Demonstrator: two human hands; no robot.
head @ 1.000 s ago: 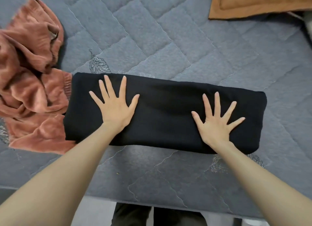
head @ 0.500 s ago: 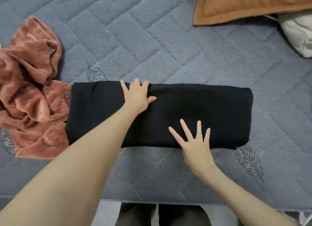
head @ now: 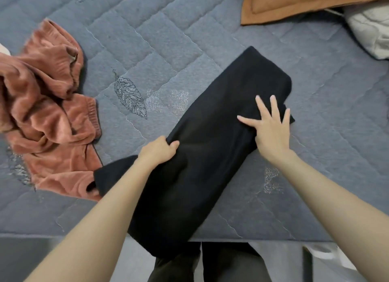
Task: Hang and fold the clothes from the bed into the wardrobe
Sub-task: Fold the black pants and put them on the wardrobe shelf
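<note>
Reaching out over the near edge of the bed (head: pixel 147 39), both bare forearms are angling in toward a black garment (head: pixel 200 159). The left hand (head: pixel 159 151) is curling round the garment's left long edge about midway along it. Its knuckles are facing up, the thumb is lying on top of the cloth and the other fingertips are tucked out of sight underneath, so it is gripping a fold of the fabric. The right hand (head: pixel 271 132) is lying palm down on the far part of the same garment. Its fingers (head: pixel 273 105) are straight and spread wide and the thumb is pointing left. It is pressing flat on the cloth and gripping nothing.

The black garment is lying folded into a long, thick band, running on a slant from the far right toward the near left. Its far end is sitting on the bed, with a small corner poking out just beyond the right hand's little finger. Its near end is hanging past the bed's edge, in front of the person's dark trousers (head: pixel 231 265). A loose black flap is sticking out to the left beneath the left forearm, touching a crumpled rust-coloured garment (head: pixel 48 113) that is lying on the left of the bed. The black cloth is looking matte and mostly smooth, with a soft crease beside the left hand. An orange pillow (head: pixel 305 4) and a pale bundle (head: pixel 370 29) are sitting at the far right, well apart from both hands.
</note>
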